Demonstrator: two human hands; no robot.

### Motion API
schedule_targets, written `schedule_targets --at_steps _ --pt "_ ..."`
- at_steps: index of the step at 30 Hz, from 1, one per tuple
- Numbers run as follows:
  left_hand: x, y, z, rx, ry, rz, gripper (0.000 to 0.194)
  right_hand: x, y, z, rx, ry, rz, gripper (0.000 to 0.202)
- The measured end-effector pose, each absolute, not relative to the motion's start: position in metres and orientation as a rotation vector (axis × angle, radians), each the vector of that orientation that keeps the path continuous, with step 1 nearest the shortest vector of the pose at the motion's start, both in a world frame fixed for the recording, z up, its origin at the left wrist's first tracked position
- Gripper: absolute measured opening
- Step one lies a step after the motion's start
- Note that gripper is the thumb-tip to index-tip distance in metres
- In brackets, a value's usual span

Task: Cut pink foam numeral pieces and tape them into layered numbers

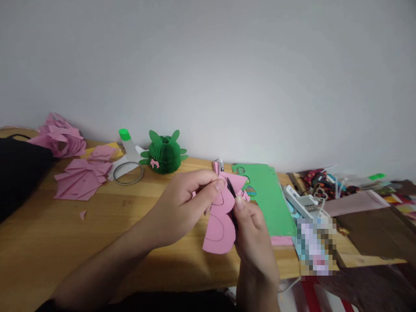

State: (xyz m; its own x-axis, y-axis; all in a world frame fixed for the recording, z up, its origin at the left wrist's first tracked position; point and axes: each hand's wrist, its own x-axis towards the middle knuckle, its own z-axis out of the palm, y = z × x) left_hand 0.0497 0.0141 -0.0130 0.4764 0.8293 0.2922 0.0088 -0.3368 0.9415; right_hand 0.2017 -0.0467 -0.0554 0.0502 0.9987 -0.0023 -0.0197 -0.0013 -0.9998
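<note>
Head view, left edge: Crumpled pink paper (61, 134) lies on the wooden table (130, 225), with folded pink paper (79, 180) nearer the viewer and a small pink scrap (82, 215) below it.
Ring, left of centre: A thin round ring (128, 183) rests beside a green-capped bottle (124, 134).
Green paper ball, centre: The pleated piece (165, 158) bears leaf-like green shapes and a pink bow.
Left hand, centre: The hand (182, 197) is closed in a pinch, thumb and fingers on the upper part of a pink sheet (222, 236).
Pink sheet, lower centre: Scalloped and marked with curved lines, it hangs between the hands.
Scissors, right of centre: Dark blades (231, 187) meet the sheet's upper part; cutting appears under way, and another snip would call for a steady sheet and fingers clear of the edge.
Right hand, lower centre-right: The hand (255, 232) is curled round the scissors, handles largely hidden.
Green sheet, right: It (276, 208) lies beyond the right hand, near a white power strip (297, 201).
</note>
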Motion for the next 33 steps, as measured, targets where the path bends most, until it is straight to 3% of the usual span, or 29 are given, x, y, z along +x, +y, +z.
schedule_targets --at_steps 33 --pt "0.0428 0.0236 -0.0118 1.858 0.646 0.870 0.035 0.2089 -0.0454 -0.0505 -1.063 -1.205 1.315 0.052"
